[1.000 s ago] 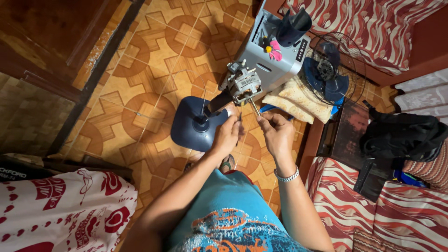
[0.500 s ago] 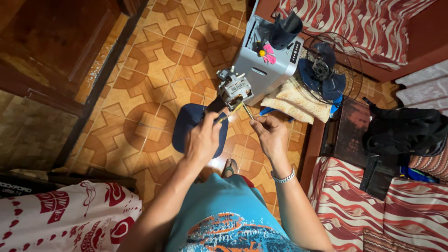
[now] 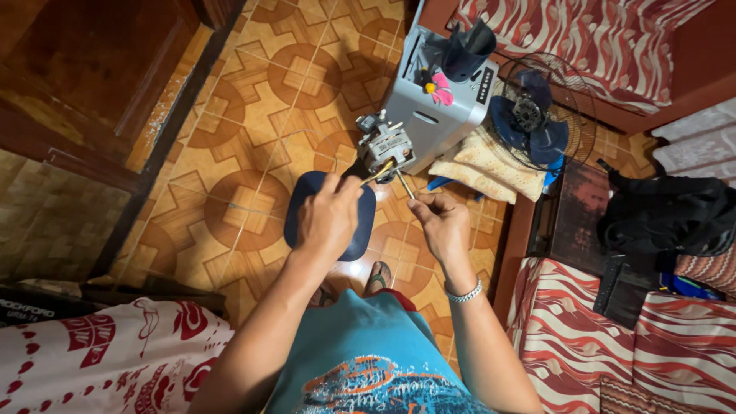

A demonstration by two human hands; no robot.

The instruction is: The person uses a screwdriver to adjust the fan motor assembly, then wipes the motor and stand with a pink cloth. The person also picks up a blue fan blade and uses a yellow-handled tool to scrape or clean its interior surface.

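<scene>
I see the person wears a turquoise T-shirt [image 3: 368, 360] with an orange and dark blue print on the front. Both arms are bare. A silver chain bracelet [image 3: 464, 293] goes around the right wrist, and a flip-flop sandal [image 3: 376, 276] is on the foot.

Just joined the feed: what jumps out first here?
Mid-frame, both hands work on a bare fan motor: the left hand is at its base, over a dark blue stand, while the right hand holds a thin tool. The fan's blue blades lie at upper right.

A home: patterned floor tiles [image 3: 253, 115], striped sofa cushions [image 3: 613, 345].
</scene>
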